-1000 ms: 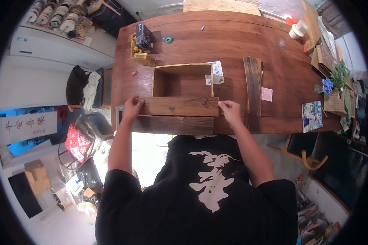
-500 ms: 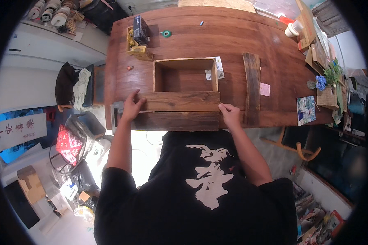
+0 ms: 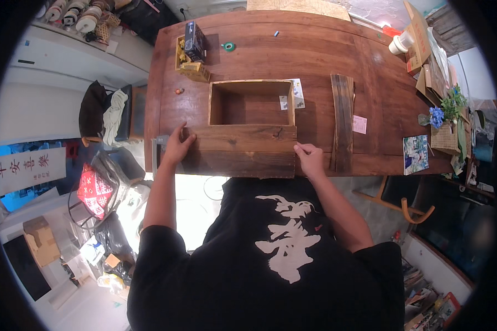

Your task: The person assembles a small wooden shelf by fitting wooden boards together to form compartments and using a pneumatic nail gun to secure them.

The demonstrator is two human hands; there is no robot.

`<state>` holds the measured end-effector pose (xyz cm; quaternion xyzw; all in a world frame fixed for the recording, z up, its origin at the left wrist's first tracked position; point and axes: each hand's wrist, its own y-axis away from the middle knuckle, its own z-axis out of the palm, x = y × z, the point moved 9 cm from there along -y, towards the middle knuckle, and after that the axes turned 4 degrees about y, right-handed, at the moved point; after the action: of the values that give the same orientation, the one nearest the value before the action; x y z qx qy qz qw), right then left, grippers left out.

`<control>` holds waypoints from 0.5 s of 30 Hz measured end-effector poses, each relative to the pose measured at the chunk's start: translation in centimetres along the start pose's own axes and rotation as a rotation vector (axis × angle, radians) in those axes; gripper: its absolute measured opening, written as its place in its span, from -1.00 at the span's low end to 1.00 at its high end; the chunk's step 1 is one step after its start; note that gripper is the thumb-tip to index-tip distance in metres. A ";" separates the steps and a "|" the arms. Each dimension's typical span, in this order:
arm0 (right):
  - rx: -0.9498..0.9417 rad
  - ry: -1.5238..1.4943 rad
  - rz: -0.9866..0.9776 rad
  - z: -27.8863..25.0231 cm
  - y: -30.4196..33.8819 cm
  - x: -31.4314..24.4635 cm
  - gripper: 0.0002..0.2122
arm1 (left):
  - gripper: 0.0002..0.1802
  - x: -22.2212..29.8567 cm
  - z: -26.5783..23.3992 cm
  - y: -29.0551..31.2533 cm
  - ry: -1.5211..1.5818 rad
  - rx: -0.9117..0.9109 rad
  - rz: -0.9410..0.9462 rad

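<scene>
Weathered brown wood: an open wooden box (image 3: 252, 105) lies near the front edge of the worktop (image 3: 315, 52), steadied from both ends.

The left hand (image 3: 176, 148) presses flat, fingers spread, on the left end of the box's near plank (image 3: 240, 139); the right hand (image 3: 310, 160) pinches its right end with curled fingers, likely to keep the board square against the frame. A loose dark plank (image 3: 342, 122) lies just right of the box, seemingly within easy reach. Paper cards (image 3: 298, 95) poke out beside the box's right wall.

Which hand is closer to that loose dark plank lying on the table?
Right. The right hand rests just left of the plank; the left hand is across the wooden box, at its far end.
</scene>
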<state>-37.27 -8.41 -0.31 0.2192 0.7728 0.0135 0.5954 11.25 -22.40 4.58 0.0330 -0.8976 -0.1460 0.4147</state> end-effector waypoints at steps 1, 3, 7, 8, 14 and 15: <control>0.019 0.015 -0.029 0.2 0.2 0.1 -0.77 | -0.24 -0.5 -0.2 0.0 0.016 0.025 0.011; 0.054 0.025 0.013 0.9 1.0 -1.2 -0.77 | -0.20 -2.1 -0.8 0.5 0.044 0.080 0.026; 0.100 0.094 0.022 0.6 1.4 -1.7 -0.78 | -0.20 -1.9 -0.5 0.5 -0.018 0.076 0.032; 0.111 0.090 0.032 0.5 1.3 -1.3 -0.78 | -0.20 -1.1 -0.2 0.6 -0.024 0.054 0.000; 0.117 0.084 0.006 0.8 1.5 -1.9 -0.79 | -0.20 -1.7 -0.9 0.5 -0.062 0.072 0.041; 0.125 0.070 0.005 1.1 1.5 -1.9 -0.79 | -0.20 -2.4 -1.3 0.6 -0.060 0.097 0.075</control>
<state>-35.46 -8.01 1.54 0.2572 0.7921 -0.0255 0.5530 13.86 -21.66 3.80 0.0151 -0.9163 -0.0875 0.3906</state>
